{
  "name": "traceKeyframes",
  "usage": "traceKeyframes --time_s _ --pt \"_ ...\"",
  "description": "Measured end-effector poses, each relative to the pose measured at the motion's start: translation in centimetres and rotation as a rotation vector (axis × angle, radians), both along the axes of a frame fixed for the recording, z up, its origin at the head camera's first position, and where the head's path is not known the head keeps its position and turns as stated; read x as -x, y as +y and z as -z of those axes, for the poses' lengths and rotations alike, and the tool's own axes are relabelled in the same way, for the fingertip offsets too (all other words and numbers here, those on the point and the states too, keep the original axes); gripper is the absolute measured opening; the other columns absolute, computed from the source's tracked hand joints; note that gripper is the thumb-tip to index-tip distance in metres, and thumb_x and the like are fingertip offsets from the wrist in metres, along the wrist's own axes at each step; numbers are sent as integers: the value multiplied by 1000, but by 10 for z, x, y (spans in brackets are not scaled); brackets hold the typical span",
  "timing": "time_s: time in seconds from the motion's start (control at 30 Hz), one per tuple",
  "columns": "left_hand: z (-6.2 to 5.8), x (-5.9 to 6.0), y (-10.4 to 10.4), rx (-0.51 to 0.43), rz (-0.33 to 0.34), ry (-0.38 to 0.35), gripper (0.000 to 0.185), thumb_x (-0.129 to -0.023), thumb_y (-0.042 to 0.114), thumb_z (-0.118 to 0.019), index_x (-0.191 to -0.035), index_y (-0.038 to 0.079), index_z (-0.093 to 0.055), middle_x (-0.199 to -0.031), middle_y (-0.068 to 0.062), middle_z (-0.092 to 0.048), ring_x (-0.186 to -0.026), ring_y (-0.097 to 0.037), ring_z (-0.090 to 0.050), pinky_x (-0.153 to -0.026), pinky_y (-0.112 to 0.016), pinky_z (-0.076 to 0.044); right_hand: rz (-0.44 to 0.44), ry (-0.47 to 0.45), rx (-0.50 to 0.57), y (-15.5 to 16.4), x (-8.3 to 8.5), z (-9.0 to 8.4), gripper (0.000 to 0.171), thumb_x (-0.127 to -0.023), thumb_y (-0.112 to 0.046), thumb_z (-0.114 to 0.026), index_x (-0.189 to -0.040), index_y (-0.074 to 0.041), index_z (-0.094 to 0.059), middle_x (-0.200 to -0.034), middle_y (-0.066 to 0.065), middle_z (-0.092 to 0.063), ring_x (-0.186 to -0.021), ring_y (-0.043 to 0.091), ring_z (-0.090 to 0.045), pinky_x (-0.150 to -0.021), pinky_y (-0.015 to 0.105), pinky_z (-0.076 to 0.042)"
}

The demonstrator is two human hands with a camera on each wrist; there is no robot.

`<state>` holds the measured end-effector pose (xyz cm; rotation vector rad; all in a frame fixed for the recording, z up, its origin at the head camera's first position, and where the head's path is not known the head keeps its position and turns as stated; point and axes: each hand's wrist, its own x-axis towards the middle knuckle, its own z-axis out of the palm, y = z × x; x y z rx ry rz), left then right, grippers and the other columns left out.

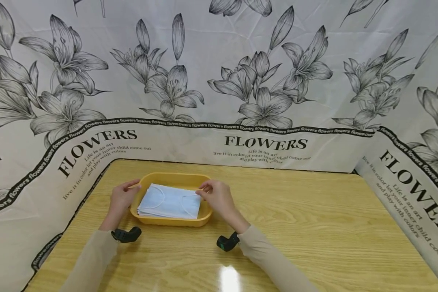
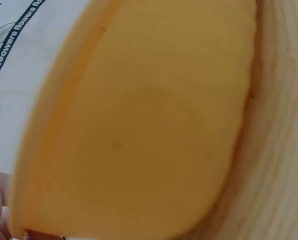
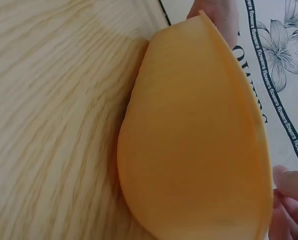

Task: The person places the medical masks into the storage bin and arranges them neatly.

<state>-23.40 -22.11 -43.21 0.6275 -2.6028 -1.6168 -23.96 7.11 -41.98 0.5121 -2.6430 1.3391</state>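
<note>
Yellow tray (image 1: 169, 222) of face masks (image 1: 169, 201), left hand (image 1: 122, 197) and right hand (image 1: 216, 196) gripping rim

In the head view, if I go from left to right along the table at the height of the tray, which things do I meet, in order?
Left hand at the tray's left rim → yellow tray → stack of blue face masks lying in it → right hand at the tray's right rim → bare wooden table → flower-printed cloth.

We seem to sit at a staged recording booth: a glossy wood-grain desk (image 1: 314, 227) walled on three sides by a flower-printed cloth (image 1: 219, 81) reading "FLOWERS".
</note>
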Motion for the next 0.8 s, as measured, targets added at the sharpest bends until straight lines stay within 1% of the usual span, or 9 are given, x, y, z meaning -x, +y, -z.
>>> traceKeyframes --time_s 0.1,0.23,0.33,0.43,0.5,0.6,0.7,0.73,0.8 --pt "-1 0 2 35 -1 17 42 -97 28 -55 -134 8 -57 -111 -16 -59 -68 -11 -47 -53 -23 -40 6 137 -59 11 -2 -3 12 -88 -18 -70 -90 -7 -73 -77 2 -71 -65 9 -64 -58 17 -50" --pt "1 0 1 112 12 57 40 -97 28 -54 -131 7 -60 -114 -19 -60 -84 -19 -53 -59 -21 -42 -16 357 -151 41 -2 -7 15 -93 -15 -63 -97 -5 -74 -89 5 -74 -77 13 -67 -66 23 -54" --pt "3 0 -5 198 72 114 40 -101 29 -47 -130 4 -59 -116 -22 -61 -95 -26 -57 -68 -24 -46 -47 519 -249 74 -1 -7 19 -93 -10 -61 -107 -4 -71 -104 10 -73 -94 22 -68 -82 33 -55" --pt "4 -3 -15 287 171 186 46 -104 31 -37 -133 0 -56 -122 -25 -60 -106 -35 -57 -80 -38 -51 -76 631 -370 111 3 -5 32 -92 -11 -60 -123 -2 -64 -124 15 -65 -117 32 -59 -101 45 -44" --pt "4 -6 -22 359 242 232 49 -105 32 -34 -136 -1 -52 -127 -26 -58 -113 -40 -57 -88 -48 -49 -80 654 -455 137 5 -2 41 -96 -19 -55 -133 -3 -56 -137 17 -54 -130 35 -47 -110 48 -34" --pt "3 -13 -34 498 358 287 50 -105 31 -36 -143 0 -42 -138 -28 -49 -122 -47 -49 -95 -59 -42 -64 621 -545 175 5 3 54 -101 -35 -43 -146 -6 -39 -152 19 -35 -144 33 -26 -119 46 -16" --pt "5 -18 -46 683 473 379 52 -103 25 -43 -147 -1 -34 -145 -29 -39 -129 -52 -39 -100 -64 -35 -17 551 -576 210 -1 10 62 -102 -45 -36 -152 -9 -26 -159 16 -19 -150 27 -8 -121 41 -1" --pt "7 -18 -50 740 503 408 54 -102 24 -45 -148 -1 -32 -148 -28 -36 -131 -52 -36 -101 -65 -33 0 523 -577 221 -5 12 65 -102 -46 -36 -153 -9 -23 -160 15 -14 -150 25 -3 -120 41 2" --pt "11 -19 -59 818 542 459 58 -101 23 -48 -150 0 -27 -152 -26 -29 -137 -51 -28 -103 -67 -28 34 484 -578 241 -11 16 67 -101 -47 -38 -154 -8 -20 -161 13 -10 -150 25 2 -120 43 5"
